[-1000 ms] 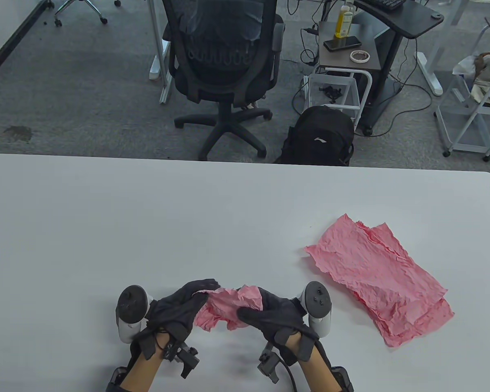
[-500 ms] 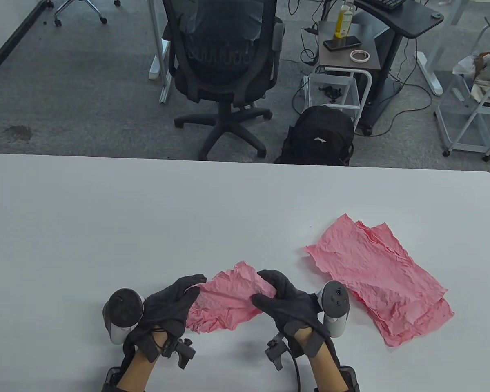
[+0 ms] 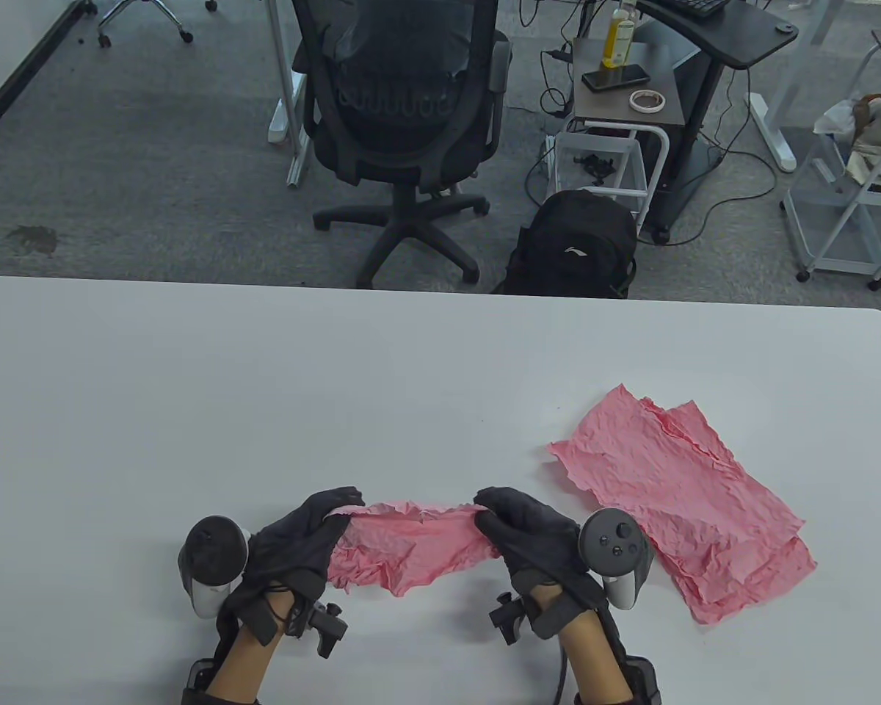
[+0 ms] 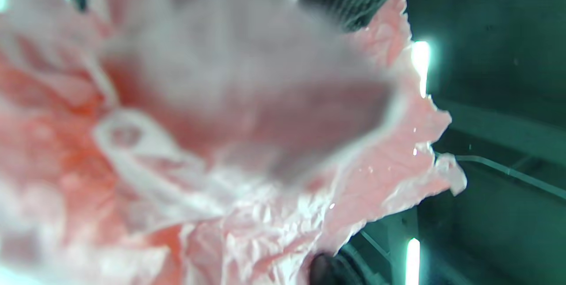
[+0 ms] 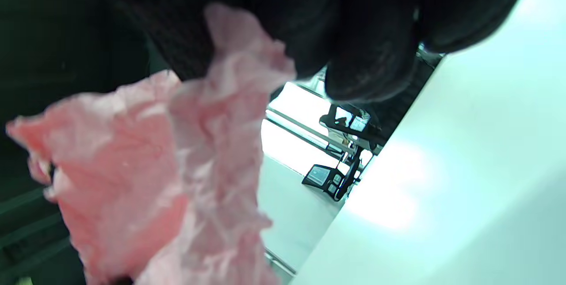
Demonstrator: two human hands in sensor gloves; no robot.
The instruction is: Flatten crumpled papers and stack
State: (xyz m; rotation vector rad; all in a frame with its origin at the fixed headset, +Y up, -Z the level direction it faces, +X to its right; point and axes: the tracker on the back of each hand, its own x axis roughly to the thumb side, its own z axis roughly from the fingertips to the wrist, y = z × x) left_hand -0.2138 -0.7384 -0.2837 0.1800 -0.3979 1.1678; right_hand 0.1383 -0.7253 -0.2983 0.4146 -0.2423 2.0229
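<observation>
A crumpled pink paper (image 3: pixel 411 543) is stretched between my two hands above the near part of the white table (image 3: pixel 264 396). My left hand (image 3: pixel 330 514) pinches its left end. My right hand (image 3: pixel 488 514) pinches its right end. The paper hangs slack below the taut top edge. It fills the left wrist view (image 4: pixel 221 165), blurred. In the right wrist view my dark fingers (image 5: pixel 362 46) grip the paper (image 5: pixel 154 179) from above. A stack of flattened pink papers (image 3: pixel 683 499) lies on the table to the right.
Beyond the far table edge are a black office chair (image 3: pixel 404 110), a black backpack (image 3: pixel 576 246) and a small side table (image 3: pixel 624 81) with a bottle, phone and tape roll. A white cart (image 3: pixel 852 183) stands far right.
My hands have moved apart, left hand leftward and right hand rightward. The paper has opened from a bunched wad into a wide strip pulled between them.
</observation>
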